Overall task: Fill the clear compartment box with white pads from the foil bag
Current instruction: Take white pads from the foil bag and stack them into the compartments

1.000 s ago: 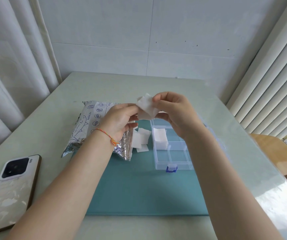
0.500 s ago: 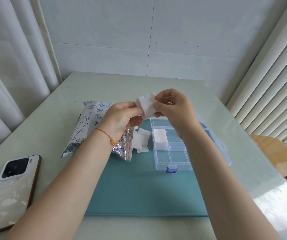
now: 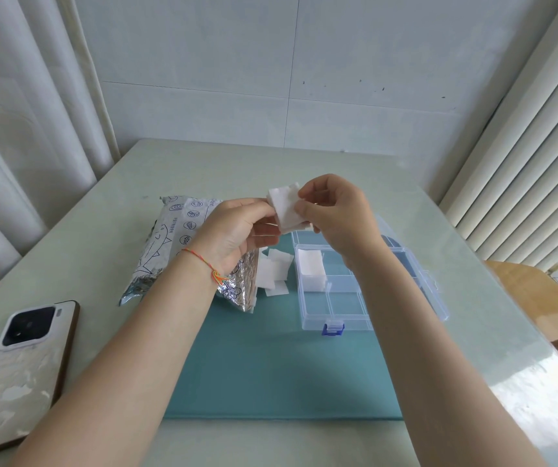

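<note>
Crinkled shiny foil bag (image 3: pixel 183 244), clear plastic box (image 3: pixel 334 305)

Both hands raised, left hand (image 3: pixel 237 230) and right hand (image 3: pixel 334 210) fingertips pinching together

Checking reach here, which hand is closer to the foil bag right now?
Left. The left hand is raised just above the foil bag, overlapping it in view. The right hand is off to the bag's right, above the clear compartment box.

Bare forearms, no sleeves, orange braided string bracelet (image 3: pixel 203 264) on left wrist
</note>
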`<state>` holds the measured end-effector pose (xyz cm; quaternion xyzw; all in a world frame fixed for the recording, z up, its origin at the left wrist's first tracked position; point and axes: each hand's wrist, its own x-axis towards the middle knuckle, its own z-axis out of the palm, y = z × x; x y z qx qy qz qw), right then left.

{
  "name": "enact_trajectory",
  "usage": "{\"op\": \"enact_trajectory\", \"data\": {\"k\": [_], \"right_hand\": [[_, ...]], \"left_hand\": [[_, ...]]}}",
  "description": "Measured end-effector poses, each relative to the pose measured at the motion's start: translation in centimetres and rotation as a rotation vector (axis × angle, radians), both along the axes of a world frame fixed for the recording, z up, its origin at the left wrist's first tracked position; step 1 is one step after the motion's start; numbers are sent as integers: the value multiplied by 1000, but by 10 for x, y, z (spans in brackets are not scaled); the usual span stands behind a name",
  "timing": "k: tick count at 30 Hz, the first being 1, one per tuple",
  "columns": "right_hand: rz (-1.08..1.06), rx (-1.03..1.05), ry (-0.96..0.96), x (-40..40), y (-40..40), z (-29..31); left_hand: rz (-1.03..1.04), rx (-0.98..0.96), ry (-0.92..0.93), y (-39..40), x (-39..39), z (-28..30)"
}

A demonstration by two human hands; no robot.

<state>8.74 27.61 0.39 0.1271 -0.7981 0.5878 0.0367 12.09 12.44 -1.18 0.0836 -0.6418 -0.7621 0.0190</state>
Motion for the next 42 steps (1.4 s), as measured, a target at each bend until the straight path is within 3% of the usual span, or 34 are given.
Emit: {"op": "enact_trajectory", "data": {"k": [7, 14, 17, 20, 24, 37, 42], "right_hand": [[66, -16, -129, -2, 7, 1], [316, -291, -258, 2, -2, -2], [249, -182, -174, 6, -10, -4], [139, 74, -64, 12, -18, -7], [153, 267, 56, 18, -30, -16], [207, 249, 100, 21, -28, -14], [339, 352, 132, 16, -19, -10]], "left_hand": [[12, 29, -3, 1, -1, 1], [-211, 326, 1, 4, -1, -1], [-216, 477, -7, 13, 0, -1], [-115, 651, -43, 15, -4, -8], [-115, 764, -51, 13, -6, -14], [-8, 969, -90, 7, -7, -16], [-63, 920, -113, 4, -9, -20]]}}
